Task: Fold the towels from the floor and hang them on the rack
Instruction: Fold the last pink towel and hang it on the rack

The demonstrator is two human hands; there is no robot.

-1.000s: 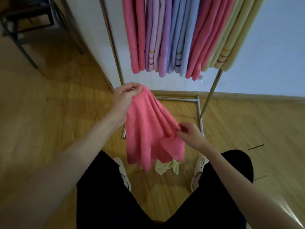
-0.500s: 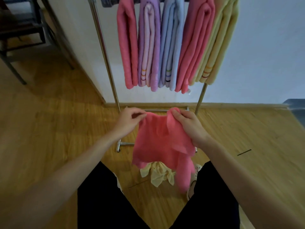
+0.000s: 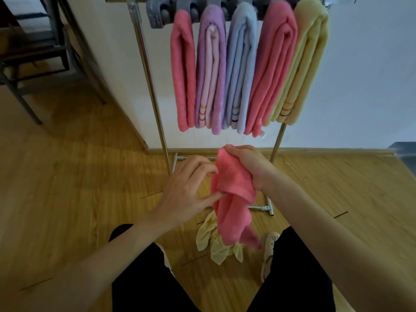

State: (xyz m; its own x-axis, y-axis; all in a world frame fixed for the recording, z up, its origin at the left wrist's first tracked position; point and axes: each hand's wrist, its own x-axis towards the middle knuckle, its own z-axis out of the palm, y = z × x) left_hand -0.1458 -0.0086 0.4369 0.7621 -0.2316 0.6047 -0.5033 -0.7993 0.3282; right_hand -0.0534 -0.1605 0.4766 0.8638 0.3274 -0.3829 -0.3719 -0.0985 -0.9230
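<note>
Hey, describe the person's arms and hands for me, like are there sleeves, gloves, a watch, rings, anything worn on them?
Both forearms are bare up to the frame's edge, with no sleeves showing. The left hand and right hand wear no gloves, and no watch, bracelet or ring shows on what is visible. Lower down, the person wears black trousers and light perforated clog-type shoes.

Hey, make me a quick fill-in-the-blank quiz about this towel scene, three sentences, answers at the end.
1. The right hand grips the top of a ____ towel in the air.
2. A crumpled towel of ____ colour lies on the floor between the feet.
3. On the rack, the folded towel hanging in the middle is ____.

Missing words: pink; yellow; blue
</note>
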